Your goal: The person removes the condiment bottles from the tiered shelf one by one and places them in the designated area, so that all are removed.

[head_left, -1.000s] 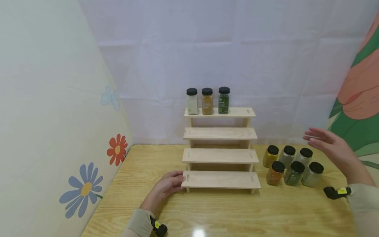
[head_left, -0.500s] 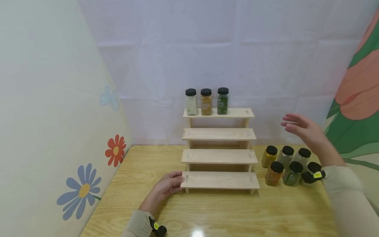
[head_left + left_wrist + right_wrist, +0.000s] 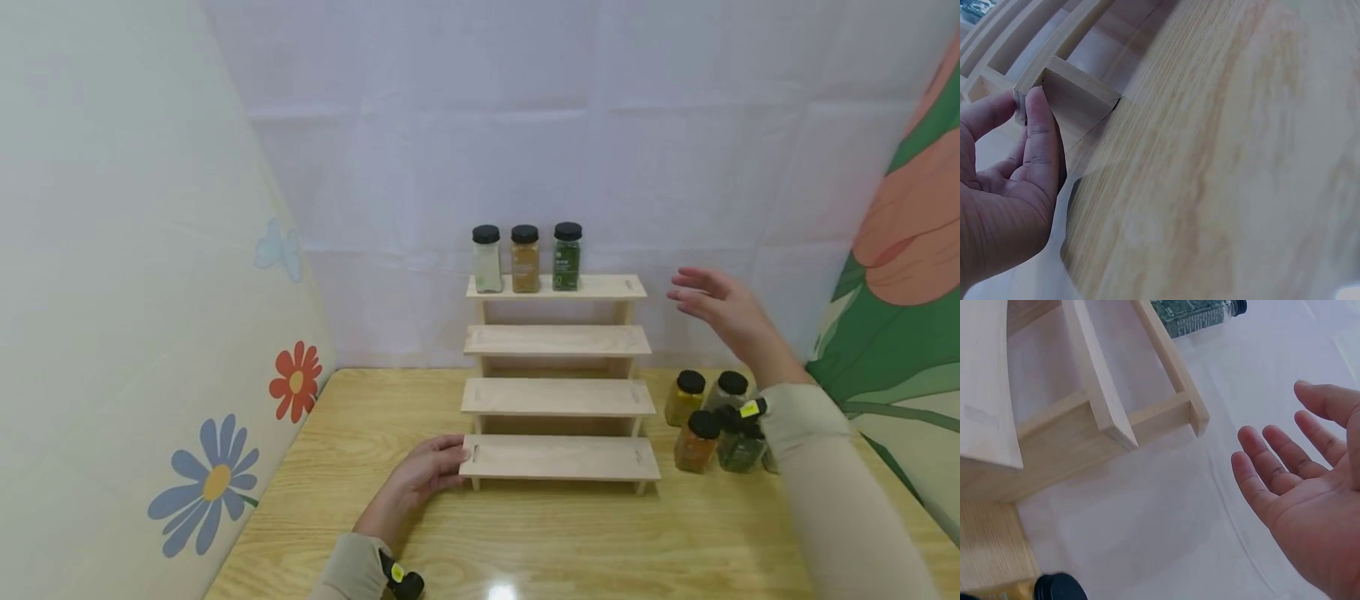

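Note:
A pale wooden four-step display rack (image 3: 558, 396) stands on the table. At the left end of its lowest board, my left hand (image 3: 425, 475) pinches the edge between thumb and fingers, as the left wrist view shows (image 3: 1019, 169). Three black-lidded spice jars are on the top step: a pale one (image 3: 488, 265), an orange-brown one (image 3: 525, 265) and a green one (image 3: 567, 262). In the air right of the top step, my right hand (image 3: 723, 308) holds nothing, its fingers apart and slightly bent. The right wrist view shows its palm (image 3: 1316, 512) beside the rack's end.
More spice jars stand right of the rack, among them a yellow one (image 3: 684, 400) and an orange one (image 3: 696, 446); my right forearm hides some. A white cloth (image 3: 420, 167) hangs behind the table (image 3: 570, 542). A flower-decorated wall (image 3: 150, 250) rises at left.
My right hand has moved left and up, from beyond the loose jars toward the rack's top step, and its forearm now covers some jars. My left hand stays on the bottom board.

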Demonstrator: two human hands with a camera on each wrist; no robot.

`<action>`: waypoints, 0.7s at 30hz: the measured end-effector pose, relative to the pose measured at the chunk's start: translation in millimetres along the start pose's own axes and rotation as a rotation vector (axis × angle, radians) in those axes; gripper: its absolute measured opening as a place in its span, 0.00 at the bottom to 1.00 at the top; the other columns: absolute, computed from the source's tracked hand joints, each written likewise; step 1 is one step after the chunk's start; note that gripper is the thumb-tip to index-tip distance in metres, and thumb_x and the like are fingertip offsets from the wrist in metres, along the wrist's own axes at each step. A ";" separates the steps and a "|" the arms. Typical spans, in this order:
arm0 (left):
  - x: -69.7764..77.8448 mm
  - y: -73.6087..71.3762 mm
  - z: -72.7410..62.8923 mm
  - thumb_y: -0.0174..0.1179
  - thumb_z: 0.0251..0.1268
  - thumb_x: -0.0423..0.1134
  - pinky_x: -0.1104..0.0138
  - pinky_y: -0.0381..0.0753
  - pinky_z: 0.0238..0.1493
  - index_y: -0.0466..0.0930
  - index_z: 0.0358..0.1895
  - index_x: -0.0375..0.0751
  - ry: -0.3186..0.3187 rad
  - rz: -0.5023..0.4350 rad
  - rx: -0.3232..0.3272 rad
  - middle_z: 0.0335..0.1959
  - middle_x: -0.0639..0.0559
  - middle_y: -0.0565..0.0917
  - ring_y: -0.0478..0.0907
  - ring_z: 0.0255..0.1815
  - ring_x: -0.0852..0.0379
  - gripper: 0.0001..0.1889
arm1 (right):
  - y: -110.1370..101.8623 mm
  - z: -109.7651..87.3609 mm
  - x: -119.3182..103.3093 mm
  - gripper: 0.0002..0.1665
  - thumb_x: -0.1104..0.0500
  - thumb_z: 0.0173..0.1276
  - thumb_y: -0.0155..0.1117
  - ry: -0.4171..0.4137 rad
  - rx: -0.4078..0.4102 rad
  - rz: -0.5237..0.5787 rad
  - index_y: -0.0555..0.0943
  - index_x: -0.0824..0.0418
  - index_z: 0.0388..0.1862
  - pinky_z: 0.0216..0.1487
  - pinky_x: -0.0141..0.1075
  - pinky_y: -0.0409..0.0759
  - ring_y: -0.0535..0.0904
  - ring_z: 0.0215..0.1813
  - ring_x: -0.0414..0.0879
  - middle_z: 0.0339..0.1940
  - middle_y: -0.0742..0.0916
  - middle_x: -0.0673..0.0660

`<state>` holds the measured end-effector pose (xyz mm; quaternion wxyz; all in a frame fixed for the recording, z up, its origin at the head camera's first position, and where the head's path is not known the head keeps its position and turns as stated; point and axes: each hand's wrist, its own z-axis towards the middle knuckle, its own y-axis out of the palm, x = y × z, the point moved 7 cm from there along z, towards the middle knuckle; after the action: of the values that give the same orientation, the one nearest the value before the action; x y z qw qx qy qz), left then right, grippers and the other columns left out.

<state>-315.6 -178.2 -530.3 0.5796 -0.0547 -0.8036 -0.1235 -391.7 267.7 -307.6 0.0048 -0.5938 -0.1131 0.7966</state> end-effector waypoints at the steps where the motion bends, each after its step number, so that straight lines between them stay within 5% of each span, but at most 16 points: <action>1: 0.2 0.1 0.2 0.61 0.71 0.33 0.68 0.84 0.37 0.61 0.72 0.25 0.002 0.001 -0.003 0.48 0.49 0.85 0.84 0.41 0.58 0.31 | 2.6 2.9 -0.3 0.38 0.55 0.76 0.62 0.006 0.001 0.002 0.60 0.68 0.77 0.55 0.24 0.78 0.79 0.56 0.34 0.63 0.78 0.53; 7: 0.3 0.2 0.5 0.61 0.71 0.33 0.68 0.84 0.37 0.62 0.72 0.24 -0.003 -0.004 -0.007 0.46 0.50 0.86 0.84 0.40 0.58 0.31 | 19.2 18.8 -3.6 0.39 0.54 0.77 0.60 0.032 0.004 0.011 0.58 0.68 0.78 0.57 0.26 0.78 0.79 0.57 0.35 0.74 0.69 0.69; 15: 0.6 0.0 -0.2 0.61 0.71 0.33 0.68 0.84 0.37 0.62 0.71 0.24 -0.004 -0.004 -0.007 0.45 0.51 0.86 0.84 0.40 0.58 0.30 | 42.0 42.4 -16.0 0.37 0.58 0.78 0.59 0.020 -0.030 0.088 0.58 0.70 0.78 0.62 0.31 0.77 0.79 0.57 0.37 0.74 0.67 0.71; 21: 2.8 1.1 -2.5 0.61 0.71 0.32 0.68 0.84 0.37 0.62 0.71 0.24 -0.006 -0.004 -0.005 0.45 0.51 0.86 0.85 0.40 0.58 0.30 | 56.9 58.8 -24.3 0.34 0.61 0.79 0.55 0.050 -0.049 0.086 0.58 0.68 0.78 0.73 0.45 0.69 0.77 0.60 0.42 0.75 0.67 0.70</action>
<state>-313.9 -178.0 -526.8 0.5769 -0.0550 -0.8051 -0.1267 -433.0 198.6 -279.4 -0.0409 -0.6178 -0.1069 0.7780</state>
